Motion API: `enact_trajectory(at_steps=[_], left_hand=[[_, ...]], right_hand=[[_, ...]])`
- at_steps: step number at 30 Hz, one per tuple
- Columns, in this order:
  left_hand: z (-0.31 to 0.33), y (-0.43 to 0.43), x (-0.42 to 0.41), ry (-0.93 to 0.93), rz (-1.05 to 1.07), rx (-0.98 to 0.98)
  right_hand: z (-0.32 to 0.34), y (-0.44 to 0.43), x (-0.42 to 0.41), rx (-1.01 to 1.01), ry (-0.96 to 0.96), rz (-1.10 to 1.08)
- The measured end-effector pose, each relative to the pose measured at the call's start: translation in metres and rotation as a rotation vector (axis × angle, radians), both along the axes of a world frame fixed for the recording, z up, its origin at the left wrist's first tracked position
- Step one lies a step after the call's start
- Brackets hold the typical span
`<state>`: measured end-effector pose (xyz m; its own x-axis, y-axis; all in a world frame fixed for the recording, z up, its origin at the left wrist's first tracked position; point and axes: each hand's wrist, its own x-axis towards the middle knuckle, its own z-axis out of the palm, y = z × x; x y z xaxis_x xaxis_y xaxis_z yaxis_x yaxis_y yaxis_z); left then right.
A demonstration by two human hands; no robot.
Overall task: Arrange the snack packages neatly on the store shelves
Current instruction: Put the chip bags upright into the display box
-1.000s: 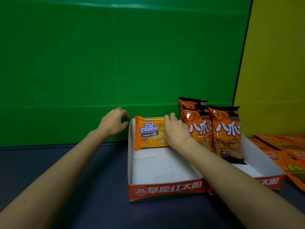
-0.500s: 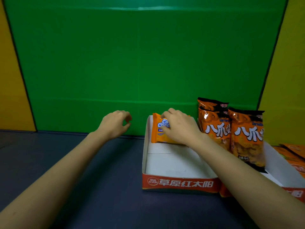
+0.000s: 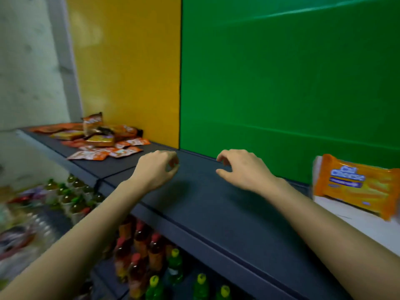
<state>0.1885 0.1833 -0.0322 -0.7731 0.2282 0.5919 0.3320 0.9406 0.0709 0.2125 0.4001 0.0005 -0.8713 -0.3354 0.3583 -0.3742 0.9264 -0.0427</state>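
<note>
An orange Cal Cheese wafer pack (image 3: 355, 187) stands upright in the white display box (image 3: 346, 215) at the right edge of the dark shelf (image 3: 216, 213). My right hand (image 3: 242, 169) hovers over the shelf to the left of the box, fingers curled apart and holding nothing. My left hand (image 3: 155, 169) hangs beside it, loosely curled and empty. A loose pile of orange snack packages (image 3: 101, 139) lies on the shelf at the far left, beyond my left hand.
Green (image 3: 281, 83) and yellow (image 3: 129, 72) back panels rise behind the shelf. Several drink bottles (image 3: 142, 245) stand on the lower shelf below its front edge. More bottles and blurred goods (image 3: 65, 195) sit at the lower left.
My right hand has let go of the Cal Cheese pack, which stays standing in the box. The view has swung left; both hands now hover over the bare shelf.
</note>
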Motion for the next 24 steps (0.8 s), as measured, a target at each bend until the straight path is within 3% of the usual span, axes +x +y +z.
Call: enact_trajectory(at_steps=[9,14,24], left_hand=[[-0.007,-0.179,0.019,-0.051,0.184,-0.023],[-0.009,-0.267,0.024,-0.050,0.184,-0.041],[-0.003,-0.377,-0.024,-0.022,0.212,0.023]], right_hand=[[-0.017,-0.173,-0.024,-0.135,-0.026,0.150],[-0.026,-0.264,-0.043,-0.218,-0.028,0.153],[-0.017,-0.374,-0.110,-0.256,-0.038,0.113]])
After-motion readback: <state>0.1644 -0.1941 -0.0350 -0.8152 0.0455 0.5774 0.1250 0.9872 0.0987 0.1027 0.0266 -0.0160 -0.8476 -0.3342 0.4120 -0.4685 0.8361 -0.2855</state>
